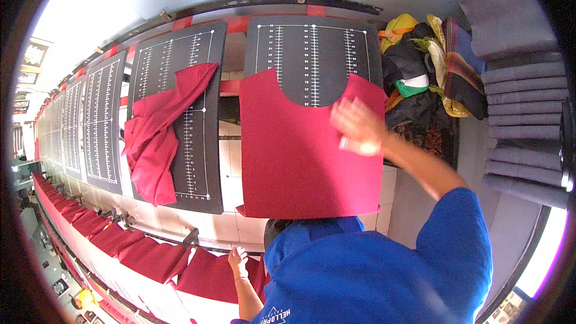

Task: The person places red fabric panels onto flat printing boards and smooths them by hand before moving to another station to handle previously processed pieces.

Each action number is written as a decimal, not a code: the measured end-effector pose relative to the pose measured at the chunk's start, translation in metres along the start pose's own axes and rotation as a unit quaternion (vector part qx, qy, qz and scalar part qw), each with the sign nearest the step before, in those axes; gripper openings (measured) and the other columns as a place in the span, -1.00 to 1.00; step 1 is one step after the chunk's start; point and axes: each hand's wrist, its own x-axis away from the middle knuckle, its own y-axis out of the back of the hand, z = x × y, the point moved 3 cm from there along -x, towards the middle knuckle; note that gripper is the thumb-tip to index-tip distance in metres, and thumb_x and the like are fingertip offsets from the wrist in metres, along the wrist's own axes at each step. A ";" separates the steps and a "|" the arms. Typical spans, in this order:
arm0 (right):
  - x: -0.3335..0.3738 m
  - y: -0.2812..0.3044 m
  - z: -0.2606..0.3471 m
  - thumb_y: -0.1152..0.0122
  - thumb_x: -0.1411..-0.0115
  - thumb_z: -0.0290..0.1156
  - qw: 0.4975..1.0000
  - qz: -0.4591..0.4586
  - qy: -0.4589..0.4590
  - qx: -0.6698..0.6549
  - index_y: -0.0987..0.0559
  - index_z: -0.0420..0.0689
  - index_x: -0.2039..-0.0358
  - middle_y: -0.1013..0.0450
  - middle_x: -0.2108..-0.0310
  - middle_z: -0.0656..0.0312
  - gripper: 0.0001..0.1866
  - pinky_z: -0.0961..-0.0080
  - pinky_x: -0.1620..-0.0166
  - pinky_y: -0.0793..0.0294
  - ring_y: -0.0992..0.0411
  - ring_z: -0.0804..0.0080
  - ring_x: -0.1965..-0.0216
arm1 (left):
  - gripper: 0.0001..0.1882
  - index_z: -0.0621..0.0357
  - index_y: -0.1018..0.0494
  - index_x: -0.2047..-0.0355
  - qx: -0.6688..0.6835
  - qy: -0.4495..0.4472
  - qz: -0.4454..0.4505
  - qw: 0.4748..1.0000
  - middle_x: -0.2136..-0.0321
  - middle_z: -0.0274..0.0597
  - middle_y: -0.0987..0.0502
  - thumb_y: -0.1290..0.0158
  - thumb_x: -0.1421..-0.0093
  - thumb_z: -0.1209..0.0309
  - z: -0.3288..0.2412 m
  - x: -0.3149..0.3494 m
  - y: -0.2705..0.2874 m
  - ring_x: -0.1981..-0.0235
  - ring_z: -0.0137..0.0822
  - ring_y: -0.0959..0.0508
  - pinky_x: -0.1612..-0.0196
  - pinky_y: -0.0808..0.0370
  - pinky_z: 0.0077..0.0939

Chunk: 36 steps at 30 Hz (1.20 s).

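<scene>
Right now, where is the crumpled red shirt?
In the head view, the crumpled red shirt lies on the black printing board left of the flat red shirt.

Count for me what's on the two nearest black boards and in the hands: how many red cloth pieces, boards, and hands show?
Black ruled boards: 2, one under the flat cloth, one under the crumpled cloth
Red cloth pieces on them: 2, flat, crumpled
Hands: 2, right hand, left hand
Total: 6
</scene>
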 end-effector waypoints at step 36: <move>-0.564 0.072 0.377 -0.40 0.05 -0.35 0.979 -0.189 -0.042 -0.063 -0.34 -0.03 -0.24 -0.31 -0.22 0.09 -0.21 -0.03 -0.36 -0.06 -0.19 0.07 -0.29 | -0.80 0.30 -0.42 0.16 -0.080 -0.736 -0.010 0.672 0.18 0.14 -0.47 -0.03 -0.19 0.53 -0.606 -0.061 0.082 0.09 0.11 -0.48 -0.05 -0.40 -0.13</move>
